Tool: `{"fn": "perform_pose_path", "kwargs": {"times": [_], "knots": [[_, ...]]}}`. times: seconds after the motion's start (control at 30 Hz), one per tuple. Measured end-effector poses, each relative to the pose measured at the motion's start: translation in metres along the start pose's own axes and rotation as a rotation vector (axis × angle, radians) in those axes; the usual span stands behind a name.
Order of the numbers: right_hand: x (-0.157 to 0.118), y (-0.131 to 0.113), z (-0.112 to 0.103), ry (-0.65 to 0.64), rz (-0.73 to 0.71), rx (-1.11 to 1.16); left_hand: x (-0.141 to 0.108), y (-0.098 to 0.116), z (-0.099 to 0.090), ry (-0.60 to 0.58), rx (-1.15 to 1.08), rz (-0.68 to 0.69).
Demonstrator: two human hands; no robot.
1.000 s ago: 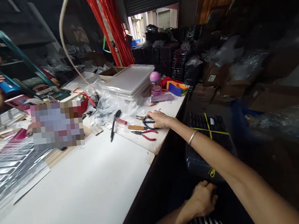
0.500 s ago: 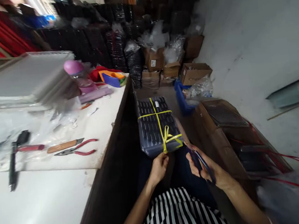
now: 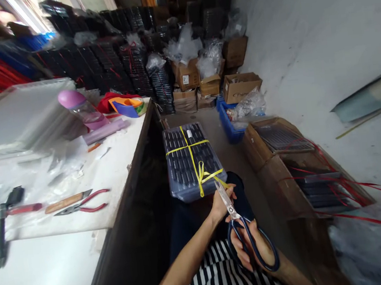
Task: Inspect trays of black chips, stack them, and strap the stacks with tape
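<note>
A stack of clear plastic trays (image 3: 181, 184) with rows of dark pieces sits before my knees. Yellow strapping ribbon (image 3: 189, 148) crosses over it and is tied in a bow near the close edge. Fingers pinched, my left hand (image 3: 219, 205) grips a loose ribbon end at the stack's near right corner. My right hand (image 3: 247, 245) is wrapped round the dark blue handles of the scissors (image 3: 230, 210). Their blades point up at the ribbon by my left fingers and partly cover that hand. Whether the blades touch the ribbon I cannot tell.
On the white table (image 3: 118, 168) at left lie pliers (image 3: 81, 205), a wooden-handled knife (image 3: 67, 200), a hammer (image 3: 3, 234) and a pink-capped bottle (image 3: 80, 109). Open cardboard boxes (image 3: 264, 162) and a blue crate (image 3: 231, 127) stand at right. Dark stacks (image 3: 162, 88) line the back.
My left hand has moved right, from beneath the bow to the ribbon end at the corner. The scissors have swung in front of it, blades now upward. The view has shifted slightly.
</note>
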State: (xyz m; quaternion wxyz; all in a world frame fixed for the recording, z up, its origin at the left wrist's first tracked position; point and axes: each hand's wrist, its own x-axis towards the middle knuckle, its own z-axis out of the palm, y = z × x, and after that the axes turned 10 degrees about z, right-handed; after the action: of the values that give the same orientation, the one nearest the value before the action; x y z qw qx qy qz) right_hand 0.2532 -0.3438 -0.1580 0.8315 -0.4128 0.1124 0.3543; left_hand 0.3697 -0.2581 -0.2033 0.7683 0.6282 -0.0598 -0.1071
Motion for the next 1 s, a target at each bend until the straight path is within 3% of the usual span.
{"fn": "perform_pose_path", "kwargs": {"times": [0.2,0.4,0.57,0.7,1.0], "knots": [[0.002,0.001,0.006,0.111,0.039,0.055,0.001,-0.009,0.002,0.060,0.005,0.016],[0.019,-0.009,0.030,0.088,0.041,0.127,0.002,-0.011,0.000,0.026,-0.001,0.024],[0.028,-0.011,0.039,0.130,-0.003,0.079,0.005,-0.004,-0.001,-0.018,-0.034,0.048],[0.023,-0.010,0.042,0.184,0.048,0.018,0.010,0.007,-0.002,-0.005,-0.056,0.067],[0.015,-0.025,0.052,0.179,0.034,0.023,0.023,0.020,0.002,-0.045,-0.087,0.061]]}}
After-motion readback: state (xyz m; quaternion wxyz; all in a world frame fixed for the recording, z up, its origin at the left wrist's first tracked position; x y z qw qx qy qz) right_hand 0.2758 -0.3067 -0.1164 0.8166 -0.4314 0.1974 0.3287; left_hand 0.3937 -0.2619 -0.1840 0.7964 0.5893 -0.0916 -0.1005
